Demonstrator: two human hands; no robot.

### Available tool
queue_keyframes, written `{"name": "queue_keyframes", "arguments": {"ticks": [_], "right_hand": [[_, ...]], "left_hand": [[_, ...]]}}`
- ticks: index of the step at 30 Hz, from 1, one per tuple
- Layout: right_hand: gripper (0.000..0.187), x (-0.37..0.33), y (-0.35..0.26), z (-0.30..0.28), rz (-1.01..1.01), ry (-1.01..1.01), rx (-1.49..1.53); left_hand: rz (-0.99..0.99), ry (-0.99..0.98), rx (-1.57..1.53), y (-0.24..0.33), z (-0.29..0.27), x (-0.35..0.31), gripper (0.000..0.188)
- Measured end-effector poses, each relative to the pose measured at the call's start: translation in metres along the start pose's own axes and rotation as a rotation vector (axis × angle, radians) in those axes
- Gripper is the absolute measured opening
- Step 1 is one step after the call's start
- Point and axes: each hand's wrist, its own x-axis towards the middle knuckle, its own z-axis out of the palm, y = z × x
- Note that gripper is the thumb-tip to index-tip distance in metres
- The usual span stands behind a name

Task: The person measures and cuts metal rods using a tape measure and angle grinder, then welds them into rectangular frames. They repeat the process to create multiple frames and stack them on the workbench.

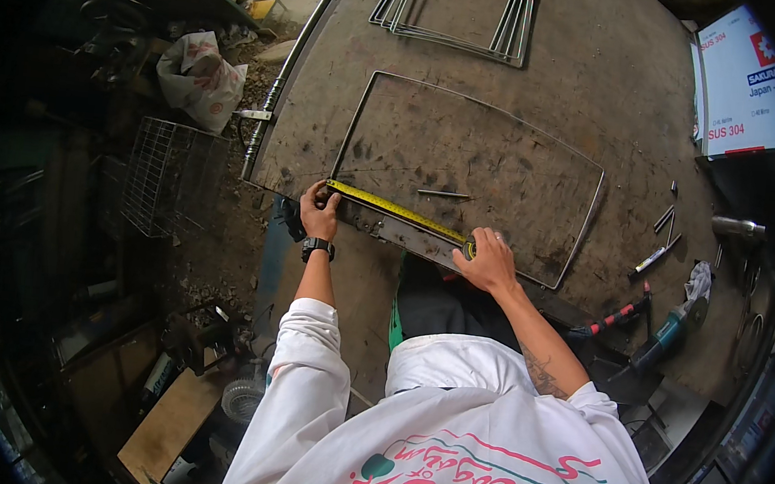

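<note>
The left hand [319, 214] is at the near left corner of a thin rectangular metal frame [603, 173], with thumb and fingers closed on the end of a yellow tape measure [400, 213]. The right hand [487, 259] grips the case of the same tape at the near side of the frame, its fingers curled around the body. The extended blade spans the gap between both hands, along the left part of the frame's near side. The frame lies flat on the worktable [624, 106], and a slim metal rod [443, 193] rests inside its outline, just beyond the blade. A flat metal strip [416, 241] lies at the near table edge, beside the tape. A stack of similar frames [529, 32] occupies the far side of the table. An angle grinder [656, 341] lies at the near right, next to a red-and-black tool [618, 316]. A wristwatch [319, 248] is fastened on the left wrist.
</note>
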Motion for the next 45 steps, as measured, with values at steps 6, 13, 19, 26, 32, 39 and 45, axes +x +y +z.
{"name": "queue_keyframes", "arguments": {"ticks": [6,13,19,26,32,39,45], "right_hand": [[0.051,-0.005,-0.003,0.003,-0.021,0.033,-0.042],[0.051,-0.007,-0.005,0.003,-0.016,0.03,-0.06],[0.05,-0.008,-0.004,0.002,-0.014,0.042,-0.035],[0.05,-0.012,0.003,-0.005,-0.019,0.047,-0.024],[0.048,-0.041,0.038,-0.05,0.04,-0.04,0.076],[0.047,-0.109,0.143,-0.116,0.144,-0.099,0.069],[0.05,-0.153,0.193,-0.133,0.216,-0.037,-0.07]], "left_hand": [[0.069,0.012,0.065,0.0,-0.002,0.0,0.04],[-0.031,0.028,0.09,0.007,-0.004,0.006,0.035],[-0.092,0.089,0.019,0.005,0.003,0.01,0.025],[-0.095,0.031,-0.086,-0.018,0.004,0.022,0.02],[-0.116,-0.076,-0.246,-0.037,0.002,0.036,0.021],[-0.115,-0.093,-0.185,-0.039,-0.01,0.039,0.02],[-0.095,-0.141,-0.14,-0.061,-0.007,0.055,0.022]]}}
